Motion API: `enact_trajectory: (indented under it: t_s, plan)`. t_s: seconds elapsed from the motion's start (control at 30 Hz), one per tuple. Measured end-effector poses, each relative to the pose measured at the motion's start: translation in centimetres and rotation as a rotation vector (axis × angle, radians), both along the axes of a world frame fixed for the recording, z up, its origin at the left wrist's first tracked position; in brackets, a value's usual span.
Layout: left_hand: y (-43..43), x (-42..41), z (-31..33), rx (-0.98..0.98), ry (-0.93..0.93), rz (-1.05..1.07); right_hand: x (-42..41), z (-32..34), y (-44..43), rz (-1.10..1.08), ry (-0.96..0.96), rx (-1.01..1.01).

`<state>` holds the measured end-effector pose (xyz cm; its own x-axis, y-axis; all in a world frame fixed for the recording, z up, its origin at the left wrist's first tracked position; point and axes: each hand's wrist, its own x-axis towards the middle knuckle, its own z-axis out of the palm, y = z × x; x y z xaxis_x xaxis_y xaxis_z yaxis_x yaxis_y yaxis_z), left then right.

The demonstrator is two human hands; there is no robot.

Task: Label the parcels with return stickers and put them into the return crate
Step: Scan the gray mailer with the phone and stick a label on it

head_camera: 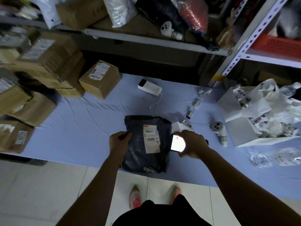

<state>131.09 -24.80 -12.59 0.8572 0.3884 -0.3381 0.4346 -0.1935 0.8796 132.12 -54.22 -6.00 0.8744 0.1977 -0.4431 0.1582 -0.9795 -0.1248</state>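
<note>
The parcel [138, 154] sits at the sheet's [81, 136] near edge, long side pointing away, bare sheet on its left. The left hand [119, 141] grips it; the right hand [193, 144] holds a phone [177, 143].

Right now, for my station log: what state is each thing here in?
black parcel: flat on the blue sheet, shipping label facing up.
left hand: grips the parcel's left edge.
right hand: holds the phone beside the parcel.
phone: screen lit.
white box: open, stuffed with crumpled paper.
cardboard box: closed, labelled.
</note>
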Motion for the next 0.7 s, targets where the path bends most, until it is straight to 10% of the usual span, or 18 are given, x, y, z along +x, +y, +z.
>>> enact_trajectory:
  t_s: [0.7]
  plan:
    - [0.3, 0.0, 0.2, -0.021, 0.041, 0.092, 0.1, -0.3, -2.4, 0.024, -0.029, 0.014]
